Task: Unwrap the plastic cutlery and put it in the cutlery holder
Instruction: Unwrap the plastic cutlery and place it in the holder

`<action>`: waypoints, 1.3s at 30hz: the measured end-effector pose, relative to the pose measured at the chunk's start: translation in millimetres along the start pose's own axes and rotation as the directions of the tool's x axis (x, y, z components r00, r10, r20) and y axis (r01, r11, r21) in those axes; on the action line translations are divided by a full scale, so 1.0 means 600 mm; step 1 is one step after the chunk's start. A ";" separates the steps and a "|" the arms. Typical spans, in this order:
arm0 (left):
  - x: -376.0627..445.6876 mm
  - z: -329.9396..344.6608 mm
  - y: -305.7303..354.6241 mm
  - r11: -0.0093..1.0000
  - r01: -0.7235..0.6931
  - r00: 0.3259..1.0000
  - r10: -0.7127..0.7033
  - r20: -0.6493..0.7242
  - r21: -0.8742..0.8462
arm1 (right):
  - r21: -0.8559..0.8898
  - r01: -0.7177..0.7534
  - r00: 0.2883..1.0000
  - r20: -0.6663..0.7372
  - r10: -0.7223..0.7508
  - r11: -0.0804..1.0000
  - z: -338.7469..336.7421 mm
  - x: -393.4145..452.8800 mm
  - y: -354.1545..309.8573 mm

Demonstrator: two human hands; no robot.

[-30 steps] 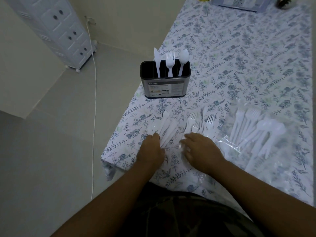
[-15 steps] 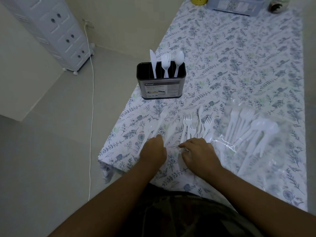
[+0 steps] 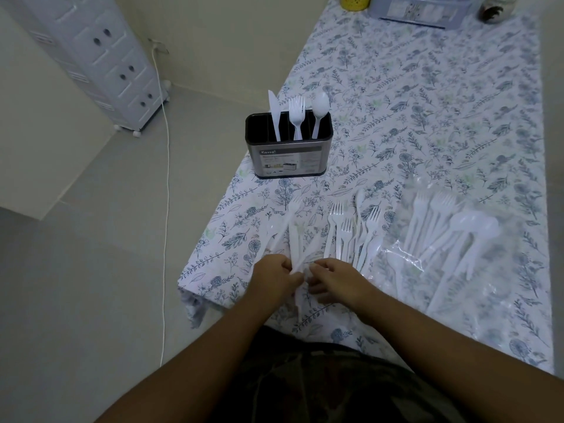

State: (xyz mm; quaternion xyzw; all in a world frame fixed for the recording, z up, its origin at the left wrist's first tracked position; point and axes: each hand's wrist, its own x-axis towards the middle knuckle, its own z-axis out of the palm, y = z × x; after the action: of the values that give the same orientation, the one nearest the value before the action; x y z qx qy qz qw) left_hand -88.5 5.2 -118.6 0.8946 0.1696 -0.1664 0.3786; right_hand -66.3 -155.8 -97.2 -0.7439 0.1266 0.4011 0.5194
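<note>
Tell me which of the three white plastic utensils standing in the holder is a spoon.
The rightmost one: the white plastic spoon with its rounded bowl, in the black metal cutlery holder. The white plastic fork stands mid, the white plastic knife left.

White cutlery [image 3: 346, 236]; black-lined silver holder [image 3: 288, 158]; blue floral tablecloth [image 3: 427, 117]; yellow cup [image 3: 355, 1].

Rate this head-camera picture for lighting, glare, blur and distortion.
Head view: dim, flat light, arms dark; wide-angle bend tilts the cabinet; glare on the clear wrapping at right; cutlery holder sharp; both hands, left hand and right hand, slightly soft.
</note>
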 end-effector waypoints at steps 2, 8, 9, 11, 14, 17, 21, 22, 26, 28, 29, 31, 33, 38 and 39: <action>-0.014 0.005 0.012 0.998 -0.058 0.998 0.058 0.016 -0.032 | 0.093 -0.056 0.997 0.058 0.051 0.994 0.001 0.000 -0.006; -0.047 0.003 0.055 0.960 -0.265 0.956 0.274 0.107 -0.089 | 0.328 -0.145 0.989 0.056 0.134 0.934 0.001 -0.001 -0.014; -0.050 0.001 0.056 0.949 -0.306 0.943 0.313 0.112 -0.079 | 0.369 -0.151 0.989 0.064 0.137 0.917 0.000 -0.002 -0.016; -0.050 -0.006 0.055 0.929 -0.369 0.924 0.371 0.098 -0.034 | 0.449 -0.157 0.987 0.099 0.126 0.880 -0.004 -0.002 -0.016; -0.038 -0.020 0.049 0.906 -0.422 0.904 0.419 0.080 0.023 | 0.557 -0.148 0.984 0.164 0.067 0.817 -0.004 0.000 -0.020; -0.034 -0.029 0.049 0.889 -0.443 0.896 0.434 0.095 0.119 | 0.540 -0.115 0.986 0.166 0.029 0.833 -0.006 0.003 -0.018; -0.016 -0.035 0.042 0.908 -0.368 0.927 0.376 -0.003 0.199 | 0.482 -0.087 0.985 0.173 0.003 0.872 -0.005 -0.001 -0.013; -0.007 -0.041 0.035 0.931 -0.309 0.941 0.328 -0.078 0.194 | 0.476 -0.085 0.986 0.167 0.005 0.875 -0.004 0.000 -0.010; 0.029 -0.072 -0.026 0.993 -0.017 0.967 0.046 -0.250 0.115 | 0.382 -0.082 0.992 0.116 0.040 0.920 -0.011 0.003 -0.005; 0.044 -0.077 -0.056 0.990 0.074 0.986 -0.055 -0.155 0.117 | 0.371 -0.087 0.994 0.093 0.056 0.924 -0.014 0.006 -0.003; 0.048 -0.076 -0.063 0.989 0.092 0.989 -0.077 -0.127 0.116 | 0.378 -0.091 0.995 0.082 0.064 0.922 -0.016 0.006 -0.002; 0.052 -0.072 -0.073 0.993 0.087 0.989 -0.076 -0.127 0.084 | 0.380 -0.087 0.996 0.057 0.070 0.921 -0.015 0.007 -0.001; 0.047 -0.072 -0.075 0.996 0.085 0.982 -0.081 -0.171 0.014 | 0.390 -0.069 0.998 0.038 0.059 0.918 -0.013 0.009 0.000; 0.031 -0.079 -0.074 0.995 0.098 0.932 -0.082 -0.352 0.027 | 0.484 -0.052 0.997 0.074 0.018 0.873 -0.012 0.013 -0.002; 0.027 -0.078 -0.072 0.994 0.084 0.937 -0.054 -0.345 0.073 | 0.488 -0.070 0.995 0.091 0.029 0.870 -0.012 0.014 -0.003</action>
State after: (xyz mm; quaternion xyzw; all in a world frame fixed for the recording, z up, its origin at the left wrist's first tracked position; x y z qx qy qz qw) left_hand -84.6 70.6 -121.4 0.9190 0.2565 -0.0286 0.2982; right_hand -56.4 -159.7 -101.2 -0.5674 0.2221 0.3985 0.6855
